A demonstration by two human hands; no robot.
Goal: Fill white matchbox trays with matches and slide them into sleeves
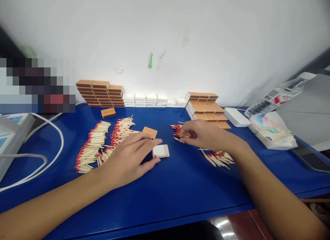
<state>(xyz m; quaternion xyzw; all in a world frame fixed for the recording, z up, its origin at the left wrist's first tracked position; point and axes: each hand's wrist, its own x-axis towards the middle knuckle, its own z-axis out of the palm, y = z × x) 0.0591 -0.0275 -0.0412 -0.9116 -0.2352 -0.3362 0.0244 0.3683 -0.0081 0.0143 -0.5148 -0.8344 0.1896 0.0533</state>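
Observation:
My left hand steadies a small white matchbox tray between thumb and fingers on the blue table. A few red-headed matches lie along the tray's near side. Just behind it is an orange matchbox sleeve, lying flat. My right hand is closed in a pinch at a pile of matches, with match ends showing at its fingertips; how many it grips is hidden. Another loose pile of matches lies under the right wrist. Two long rows of matches spread left of my left hand, which partly covers one.
Stacked orange matchboxes stand against the wall at left, white trays in the middle, more orange boxes at right. A single matchbox, white charger-like block, tissue pack, plastic bottle and white cables surround the area.

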